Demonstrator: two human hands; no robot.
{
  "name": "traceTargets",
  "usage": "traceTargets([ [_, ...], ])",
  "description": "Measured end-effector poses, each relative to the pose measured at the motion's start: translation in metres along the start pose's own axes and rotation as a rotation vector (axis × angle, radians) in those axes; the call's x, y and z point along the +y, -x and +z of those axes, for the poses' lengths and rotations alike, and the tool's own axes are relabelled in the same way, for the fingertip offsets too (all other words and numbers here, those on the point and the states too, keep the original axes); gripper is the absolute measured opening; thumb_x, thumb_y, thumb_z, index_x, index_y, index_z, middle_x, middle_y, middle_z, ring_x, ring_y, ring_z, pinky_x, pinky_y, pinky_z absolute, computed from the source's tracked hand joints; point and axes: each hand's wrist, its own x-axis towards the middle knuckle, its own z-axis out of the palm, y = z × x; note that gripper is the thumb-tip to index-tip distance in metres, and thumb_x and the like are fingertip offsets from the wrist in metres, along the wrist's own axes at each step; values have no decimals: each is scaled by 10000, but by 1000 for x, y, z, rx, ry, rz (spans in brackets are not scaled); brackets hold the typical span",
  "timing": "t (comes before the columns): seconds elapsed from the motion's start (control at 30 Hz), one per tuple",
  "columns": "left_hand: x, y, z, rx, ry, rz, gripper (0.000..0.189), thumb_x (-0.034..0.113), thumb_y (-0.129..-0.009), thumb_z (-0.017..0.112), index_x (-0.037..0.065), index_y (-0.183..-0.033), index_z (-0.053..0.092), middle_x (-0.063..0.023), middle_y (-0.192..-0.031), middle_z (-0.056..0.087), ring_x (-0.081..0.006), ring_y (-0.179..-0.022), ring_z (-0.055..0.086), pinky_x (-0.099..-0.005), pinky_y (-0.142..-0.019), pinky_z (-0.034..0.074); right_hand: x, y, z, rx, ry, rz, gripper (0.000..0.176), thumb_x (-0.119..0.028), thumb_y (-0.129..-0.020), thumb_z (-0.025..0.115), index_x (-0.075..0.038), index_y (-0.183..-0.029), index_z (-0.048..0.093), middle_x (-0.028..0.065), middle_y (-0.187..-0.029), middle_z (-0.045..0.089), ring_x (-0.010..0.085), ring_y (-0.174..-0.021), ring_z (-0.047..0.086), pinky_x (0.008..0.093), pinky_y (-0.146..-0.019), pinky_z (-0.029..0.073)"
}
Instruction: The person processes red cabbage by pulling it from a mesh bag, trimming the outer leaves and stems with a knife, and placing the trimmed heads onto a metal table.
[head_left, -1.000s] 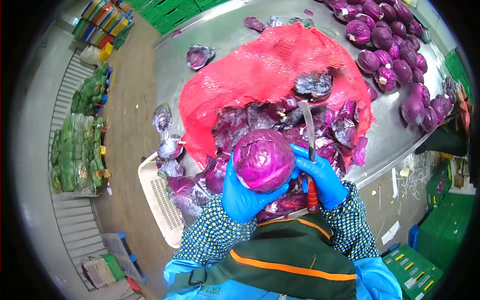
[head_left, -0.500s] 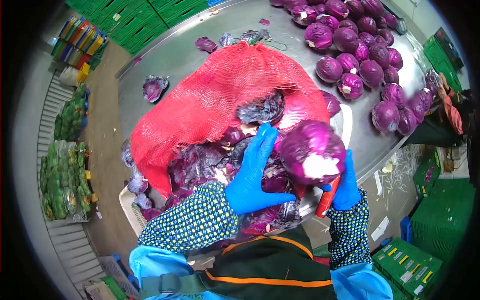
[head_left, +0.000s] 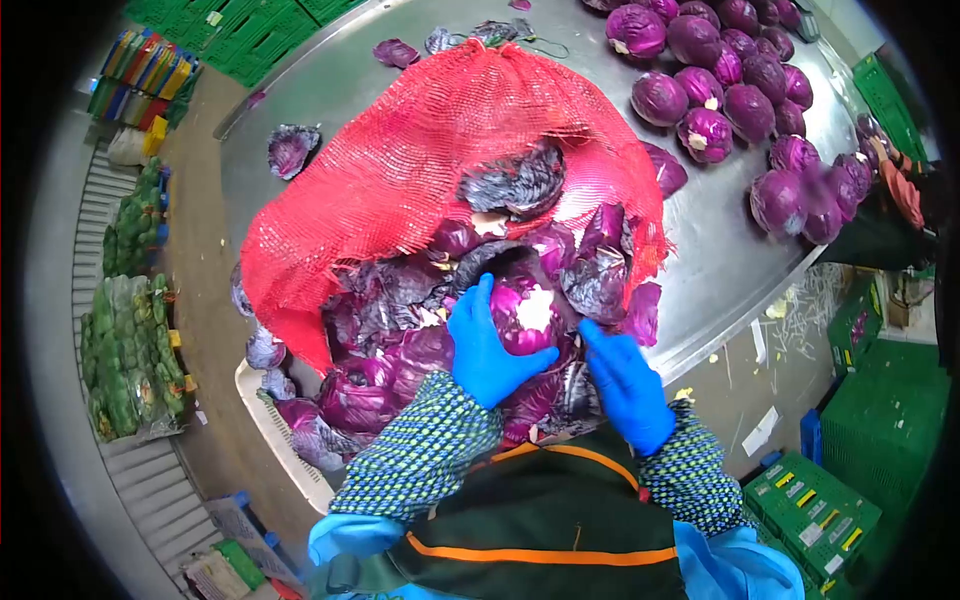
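Note:
My left hand (head_left: 495, 350) curves its thumb and fingers around a red cabbage (head_left: 512, 325) with a pale cut stem, low in the heap. Just right of it, my right hand (head_left: 628, 388) points its fingers toward the same cabbage. A small red end (head_left: 643, 494) shows below this hand, apparently the handle of a knife; the blade is hidden. A red mesh sack (head_left: 400, 170) lies open toward me, with cabbages and loose dark leaves (head_left: 595, 280) spilling from its mouth. Both hands wear blue gloves.
Trimmed red cabbages (head_left: 750, 112) crowd the right of the steel table (head_left: 700, 290). A pale tray (head_left: 300, 470) rim shows at the lower left. Green crates (head_left: 815, 520) stand at the right. At the right edge is another person's arm (head_left: 900, 190).
The large cabbage held up between my hands is gone from them. My left hand has settled on another in the heap. My right hand has moved left and lower; the red handle is mostly hidden.

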Motion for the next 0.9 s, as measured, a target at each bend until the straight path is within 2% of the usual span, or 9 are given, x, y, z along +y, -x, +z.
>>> traceTargets([
  [0.27,5,6,15,68,-62,7,1060,335,-520,866,9,-1340,278,-241,-1304,321,-388,-1224,298,-489,-1037,268,16,-11,20,-77,110,31,487,-95,-855,531,-264,-1309,492,102,-834,514,267,-686,585,351,-600,494],
  [0.4,3,18,22,114,-34,69,1104,315,-491,868,19,-1360,256,-256,-1335,281,-406,-1241,271,-498,-1047,249,54,-55,34,147,-48,1,409,-134,-943,436,-145,-1352,433,144,-1117,574,224,-856,626,324,-720,501],
  [0.43,-5,24,26,142,-25,132,1109,306,-483,866,21,-1363,254,-258,-1338,277,-409,-1252,259,-492,-1053,245,48,-62,19,-48,-332,499,459,-208,-942,488,-96,-1376,389,186,-1243,527,204,-1017,584,335,-854,465],
  [0.47,-9,29,24,154,0,130,1091,298,-495,864,24,-1364,264,-247,-1352,278,-400,-1273,248,-484,-1069,228,46,-62,26,-50,-330,482,459,-208,-942,488,-96,-1376,389,186,-1243,527,204,-1017,584,335,-854,465],
  [0.53,-17,29,19,130,98,143,1070,287,-516,860,24,-1367,267,-235,-1358,288,-388,-1286,255,-471,-1077,232,43,-42,51,38,-430,188,575,-283,-887,593,-88,-1384,378,196,-1135,583,218,-985,586,343,-851,466],
  [0.67,-47,37,-6,58,365,251,1028,246,-512,880,40,-1352,324,-176,-1356,329,-322,-1262,344,-436,-1070,281,46,-68,45,-35,-756,881,290,-278,-855,632,8,-895,609,24,-589,556,115,-413,477,256,-369,360],
  [0.7,-52,44,-19,18,389,289,1007,234,-518,880,41,-1345,340,-169,-1348,344,-317,-1260,353,-430,-1071,284,47,-73,45,23,-648,830,324,-292,-850,634,-28,-675,566,36,-552,554,127,-391,473,267,-353,357],
  [0.73,-53,50,-31,-35,415,321,986,223,-523,881,43,-1338,356,-163,-1341,360,-313,-1257,362,-423,-1072,288,81,-72,50,79,-283,682,404,-318,-841,643,55,-996,614,79,-703,629,161,-608,584,315,-552,488],
  [0.9,-50,44,-22,-46,319,279,870,194,-594,842,80,-1338,406,-165,-1362,383,-305,-1299,339,-405,-1078,282,26,-42,21,163,-121,-58,392,-241,-903,576,-12,-1221,554,103,-1017,663,171,-873,631,309,-778,498],
])
